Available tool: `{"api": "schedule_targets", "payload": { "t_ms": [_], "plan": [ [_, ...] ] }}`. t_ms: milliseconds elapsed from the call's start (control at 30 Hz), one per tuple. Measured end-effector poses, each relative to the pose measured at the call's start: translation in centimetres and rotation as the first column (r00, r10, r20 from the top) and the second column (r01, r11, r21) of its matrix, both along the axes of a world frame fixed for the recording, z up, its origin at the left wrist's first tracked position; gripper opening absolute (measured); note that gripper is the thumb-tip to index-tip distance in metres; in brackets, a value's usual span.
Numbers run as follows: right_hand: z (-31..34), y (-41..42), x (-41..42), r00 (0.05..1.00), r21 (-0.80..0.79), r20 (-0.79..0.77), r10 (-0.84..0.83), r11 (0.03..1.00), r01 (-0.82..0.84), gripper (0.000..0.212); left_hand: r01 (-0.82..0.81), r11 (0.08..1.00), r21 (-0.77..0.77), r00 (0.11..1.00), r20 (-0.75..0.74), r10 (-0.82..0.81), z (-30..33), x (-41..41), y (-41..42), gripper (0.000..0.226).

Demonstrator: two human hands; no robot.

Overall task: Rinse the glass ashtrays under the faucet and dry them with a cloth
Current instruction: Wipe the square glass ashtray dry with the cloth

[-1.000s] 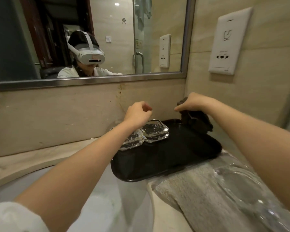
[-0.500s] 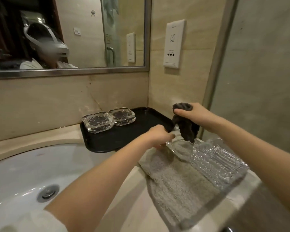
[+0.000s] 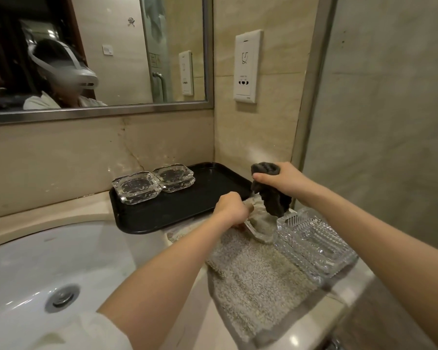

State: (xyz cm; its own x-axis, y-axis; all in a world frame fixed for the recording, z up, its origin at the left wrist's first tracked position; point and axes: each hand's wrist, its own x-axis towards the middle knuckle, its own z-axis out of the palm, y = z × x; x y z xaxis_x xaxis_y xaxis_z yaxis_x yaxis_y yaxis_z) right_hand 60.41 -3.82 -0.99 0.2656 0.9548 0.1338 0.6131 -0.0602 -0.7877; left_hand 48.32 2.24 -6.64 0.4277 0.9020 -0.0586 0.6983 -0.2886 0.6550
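White sink basin [image 3: 23, 269] at lower left, round metal drain [image 3: 62, 298] in its floor. Pale stone counter [image 3: 61, 210] wrapping the basin and running into the corner under a framed mirror [image 3: 99, 54]. White socket plate [image 3: 247, 65] high on the right-hand wall. Grey towel [image 3: 253, 274] spread over the counter edge at right, its near corner hanging off the front. Black tray [image 3: 187, 200] set back in the corner, just beside the towel's far end. 2 clear glass ashtrays on the tray's far left part, touching each other: 1 nearer the basin [image 3: 136, 186], 1 behind it toward the wall [image 3: 173, 178]. Ribbed glass ashtray [image 3: 311, 243] resting on the towel's right side, close to the counter edge. Another glass ashtray [image 3: 259, 232] on the towel between tray and ribbed piece, tipped up on 1 side, blurred at the rim. Left hand [image 3: 232, 210] curled around that tipped ashtray's near edge, gripping it, knuckles up. Right hand [image 3: 282, 179] raised just above, fingers closed round a bunched dark cloth [image 3: 273, 198], loose end dangling down toward the tipped glass; cannot tell whether cloth and glass touch. White sleeve [image 3: 61, 334] at the bottom left edge.
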Motion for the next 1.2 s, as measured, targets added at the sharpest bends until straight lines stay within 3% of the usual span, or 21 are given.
{"api": "schedule_targets", "payload": {
  "t_ms": [200,267,367,567,633,700,833,933,1067,1200],
  "plan": [
    [0.1,-0.4,-1.2,0.999,0.063,-0.031,-0.012,0.998,0.013,0.031,-0.118,0.981,-0.154,0.935,0.314,0.162,0.9,-2.2,1.6,0.029],
    [0.6,-0.5,-2.4,0.999,0.116,-0.046,-0.014,0.993,0.019,0.032,-0.101,0.958,-0.269,0.862,0.458,0.219,1.7,-4.0,1.6,0.015],
    [1.9,-0.2,-4.8,1.000,0.162,0.008,-0.018,0.987,0.017,0.030,0.058,0.879,-0.474,0.709,0.639,0.297,2.9,-7.3,0.2,0.007],
    [1.8,1.2,-13.6,0.960,0.150,0.262,0.101,0.978,-0.144,0.027,0.161,0.733,-0.660,0.536,0.682,0.497,4.0,-16.8,-4.1,0.026],
    [1.1,1.0,-16.6,0.900,0.149,0.385,0.202,0.949,-0.277,0.034,0.185,0.748,-0.637,0.509,0.713,0.482,4.2,-20.3,-5.4,0.028],
    [0.1,0.5,-19.4,0.836,0.173,0.497,0.234,0.917,-0.360,0.037,0.155,0.807,-0.570,0.536,0.735,0.416,4.1,-23.9,-6.4,0.030],
    [-2.1,-0.5,-25.1,0.801,0.349,0.582,0.140,0.847,-0.402,0.022,0.019,0.880,-0.475,0.529,0.751,0.395,3.2,-30.2,-8.7,0.021],
    [-3.6,-1.3,-28.9,0.769,0.427,0.630,0.108,0.779,-0.460,0.027,-0.099,0.880,-0.465,0.479,0.753,0.451,2.3,-33.1,-10.0,0.035],
    [-5.4,-2.2,-32.3,0.692,0.404,0.701,0.170,0.706,-0.582,0.033,-0.146,0.868,-0.475,0.400,0.774,0.491,0.5,-35.0,-10.5,0.047],
    [-7.6,-1.6,-34.6,0.676,0.326,0.713,0.188,0.764,-0.557,0.024,-0.207,0.853,-0.479,0.344,0.781,0.521,-1.7,-34.8,-9.9,0.047]
  ]
}}
